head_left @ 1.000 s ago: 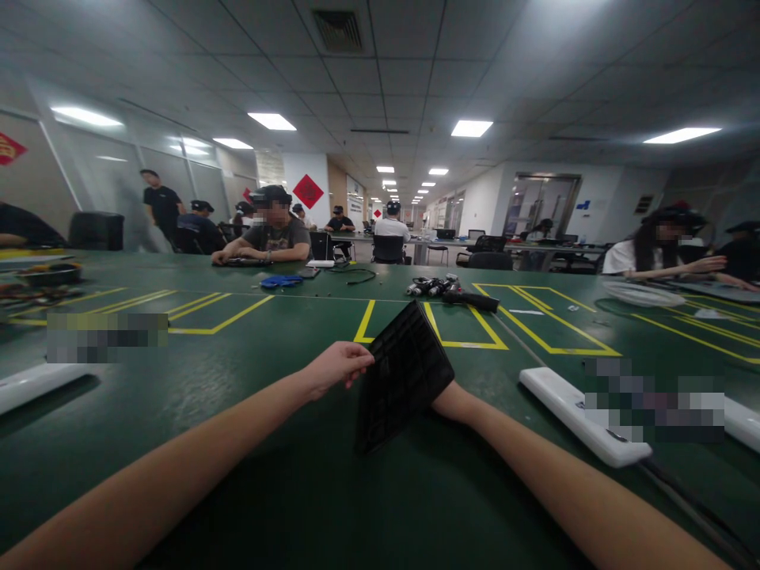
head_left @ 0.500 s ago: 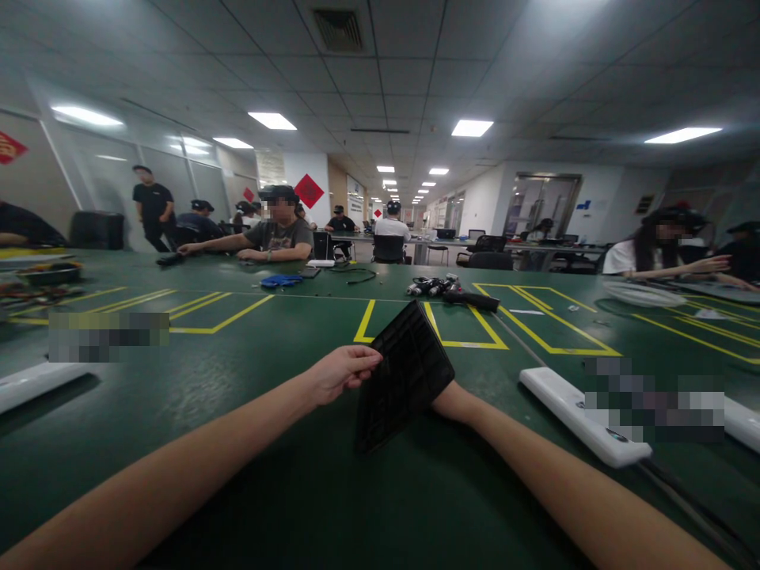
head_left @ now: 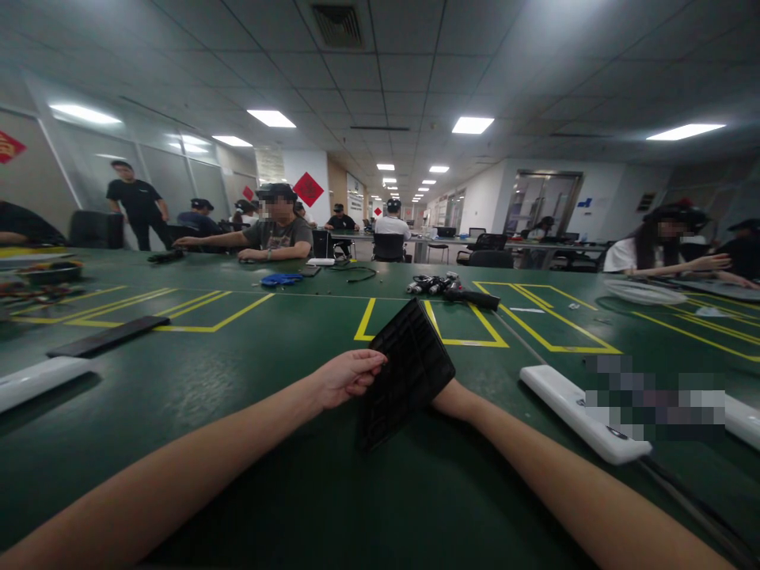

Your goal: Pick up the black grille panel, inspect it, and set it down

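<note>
A flat black panel with a grid pattern (head_left: 409,372) is held tilted above the green table in front of me. My right hand (head_left: 452,400) is behind its right edge and supports it; those fingers are hidden by the panel. My left hand (head_left: 350,376) is closed in a pinch, with its fingertips in front of the panel's left side. Whatever lies between those fingertips is too small to make out.
Yellow tape outlines (head_left: 442,343) mark the green table (head_left: 249,443). White power strips (head_left: 585,416) lie right and left, with a long black bar (head_left: 110,336) at left. Farther off are bundled cables (head_left: 436,285) and a blue cloth-like item (head_left: 281,279). Other people sit around.
My left hand has shifted slightly right across the panel, still pinched. The panel and right hand have barely moved. In the background, a standing person has moved left.
</note>
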A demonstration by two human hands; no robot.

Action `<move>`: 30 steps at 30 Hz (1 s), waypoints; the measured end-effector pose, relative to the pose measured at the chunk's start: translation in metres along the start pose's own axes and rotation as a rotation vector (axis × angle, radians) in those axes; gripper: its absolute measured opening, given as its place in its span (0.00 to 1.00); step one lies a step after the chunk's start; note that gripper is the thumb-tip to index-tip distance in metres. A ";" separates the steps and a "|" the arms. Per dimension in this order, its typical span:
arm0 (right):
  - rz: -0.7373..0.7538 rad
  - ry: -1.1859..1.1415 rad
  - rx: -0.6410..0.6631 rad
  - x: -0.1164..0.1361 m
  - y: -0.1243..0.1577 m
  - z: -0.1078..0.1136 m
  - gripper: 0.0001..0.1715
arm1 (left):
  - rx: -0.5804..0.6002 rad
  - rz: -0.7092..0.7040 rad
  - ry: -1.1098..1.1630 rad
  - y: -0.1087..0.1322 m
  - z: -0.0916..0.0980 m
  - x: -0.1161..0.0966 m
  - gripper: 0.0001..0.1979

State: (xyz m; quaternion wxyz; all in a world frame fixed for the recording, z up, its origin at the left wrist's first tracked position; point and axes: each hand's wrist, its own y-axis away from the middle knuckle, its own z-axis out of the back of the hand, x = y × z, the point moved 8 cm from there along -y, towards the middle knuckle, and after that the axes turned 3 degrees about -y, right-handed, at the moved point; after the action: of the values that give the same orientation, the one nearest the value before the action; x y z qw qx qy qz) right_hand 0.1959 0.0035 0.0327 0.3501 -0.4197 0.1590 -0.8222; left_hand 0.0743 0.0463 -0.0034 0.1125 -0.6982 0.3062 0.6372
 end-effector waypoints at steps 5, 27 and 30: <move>0.039 0.027 -0.008 0.003 -0.001 -0.001 0.18 | -0.028 -0.024 0.021 0.002 0.000 -0.001 0.10; -0.007 -0.013 -0.058 0.000 -0.002 -0.006 0.20 | -0.337 -0.532 -0.985 0.025 -0.002 -0.045 0.09; -0.009 -0.010 -0.045 0.000 -0.002 -0.007 0.21 | -0.265 -0.502 -0.912 0.025 -0.002 -0.045 0.07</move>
State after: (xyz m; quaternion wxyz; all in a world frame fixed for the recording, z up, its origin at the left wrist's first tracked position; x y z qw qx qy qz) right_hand 0.1893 0.0048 0.0298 0.3377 -0.4323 0.1737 -0.8178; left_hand 0.0618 0.0382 0.0456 0.2939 -0.4106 -0.0330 0.8625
